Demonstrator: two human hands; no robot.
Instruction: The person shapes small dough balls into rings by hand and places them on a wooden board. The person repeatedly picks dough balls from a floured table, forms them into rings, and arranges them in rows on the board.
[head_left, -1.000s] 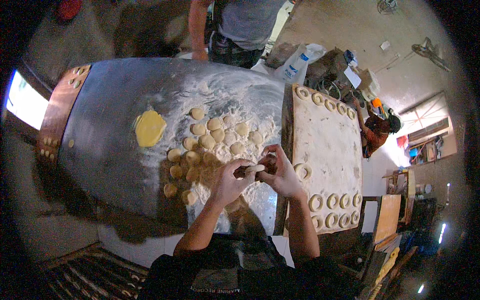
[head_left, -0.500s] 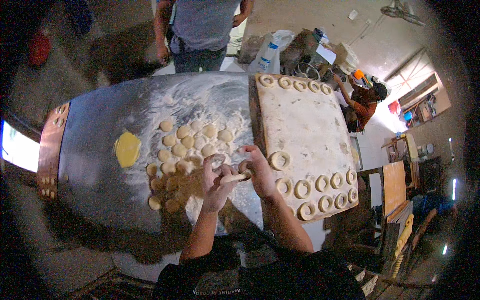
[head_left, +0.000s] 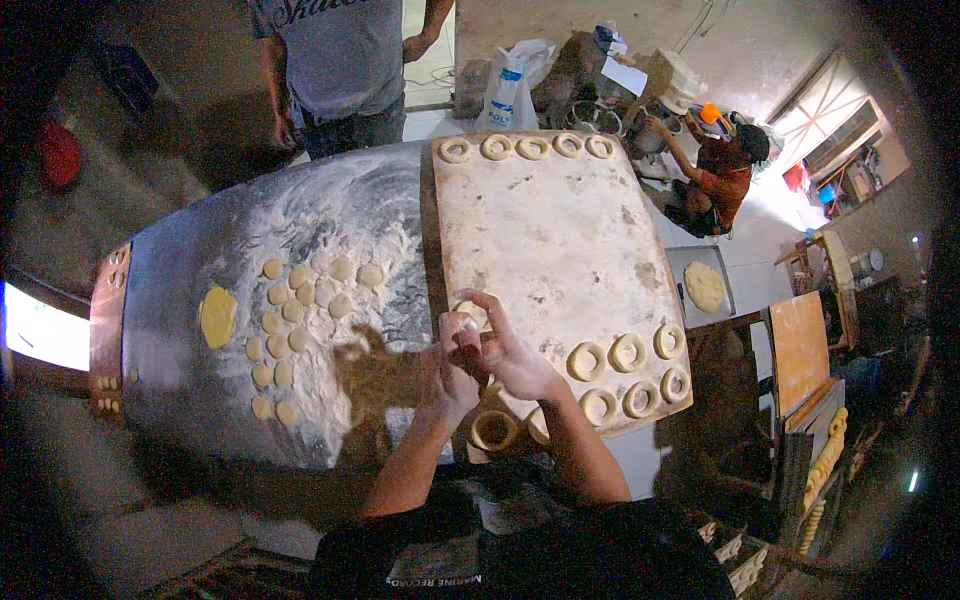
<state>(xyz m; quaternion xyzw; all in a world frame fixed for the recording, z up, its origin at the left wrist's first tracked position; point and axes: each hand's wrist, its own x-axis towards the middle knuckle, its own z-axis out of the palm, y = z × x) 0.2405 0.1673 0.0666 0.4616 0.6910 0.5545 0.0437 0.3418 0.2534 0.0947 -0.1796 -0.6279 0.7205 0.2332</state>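
Both hands meet above the left edge of a floured wooden board (head_left: 540,240). My left hand (head_left: 450,375) and my right hand (head_left: 520,360) are closed around one pale piece of dough (head_left: 474,314), partly hidden by the fingers; its full shape does not show. Close by on the board lie dough rings, one (head_left: 494,431) just below my wrists and another (head_left: 587,360) to the right of my right hand. Left of my hands, several small round dough pieces (head_left: 298,340) rest on the floured dark tabletop (head_left: 180,300).
A flat yellow lump (head_left: 217,318) sits on the tabletop's left part. More dough rings (head_left: 533,148) line the board's far edge. One person (head_left: 345,60) stands across the table; another (head_left: 722,180) crouches at the far right. A tray with dough (head_left: 706,287) is beyond the board's right side.
My view has swung right, so the table appears shifted left. My hands have carried the dough from over the floured tabletop to the board's left edge, drawing closer together around it.
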